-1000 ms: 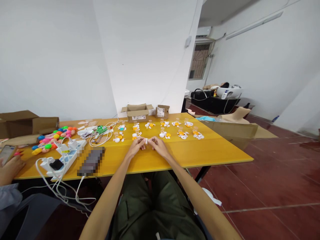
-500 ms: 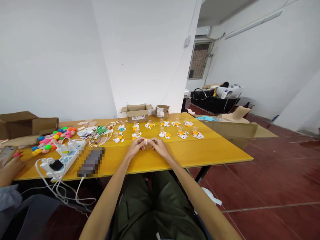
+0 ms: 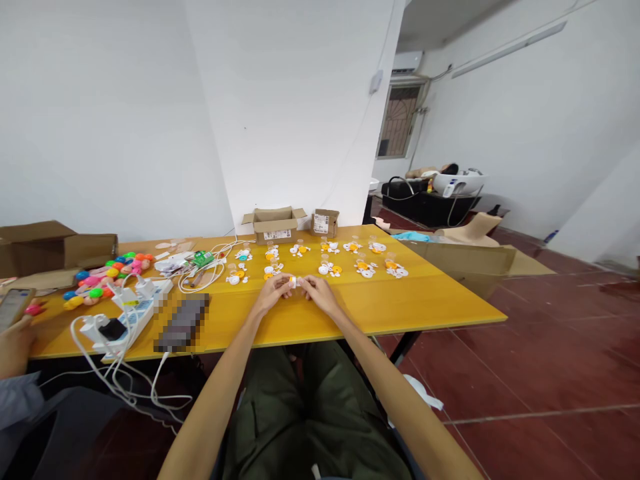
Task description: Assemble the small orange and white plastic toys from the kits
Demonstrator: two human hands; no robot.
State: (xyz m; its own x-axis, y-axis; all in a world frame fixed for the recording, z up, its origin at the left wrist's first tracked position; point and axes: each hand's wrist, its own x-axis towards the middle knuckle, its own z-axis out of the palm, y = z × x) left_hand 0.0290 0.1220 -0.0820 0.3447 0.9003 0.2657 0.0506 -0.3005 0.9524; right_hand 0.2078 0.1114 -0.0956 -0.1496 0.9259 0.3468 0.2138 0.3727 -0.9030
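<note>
Both my hands meet over the middle of the yellow table (image 3: 425, 300). My left hand (image 3: 273, 293) and my right hand (image 3: 316, 291) pinch a small white part (image 3: 295, 282) between their fingertips, held just above the tabletop. Beyond them lie several small clusters of white and orange parts (image 3: 330, 269), set out in two rows. An open cardboard box (image 3: 274, 225) and a smaller box (image 3: 325, 223) stand at the far edge.
A white power strip (image 3: 135, 310) with cables, a blurred dark device (image 3: 181, 323) and bright plastic pieces (image 3: 107, 273) cover the table's left. Another person's hand (image 3: 15, 333) holds a phone (image 3: 13, 308) at the far left. Flattened cardboard (image 3: 470, 260) lies right of the table.
My hands have stayed together on the small white part, with only slight finger shifts. The other person's hand with the phone has dropped a little at the left edge.
</note>
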